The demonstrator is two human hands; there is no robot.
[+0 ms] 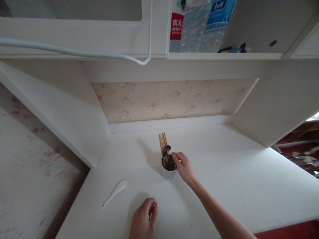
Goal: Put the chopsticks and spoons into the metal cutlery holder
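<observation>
Across the tabletop [239,176]: a white soup spoon [115,192], at the white cutlery cup [168,174]'s eight o'clock; left hand [145,215], loosely closed, at seven; the cup, chopsticks [162,141] upright; right hand [183,166] at three, grip unclear. Gentle fingers should avoid tipping.

Clear plastic bottles [195,33] above the right hand [184,167], bent white cable [94,53] to its upper left, pink-flowered wallpaper [161,99] beyond

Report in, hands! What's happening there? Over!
Right hand at white cup, grip unclear. Left hand loosely curled. Cup upright, chopsticks inside. White spoon lies apart, out of the way.
</observation>
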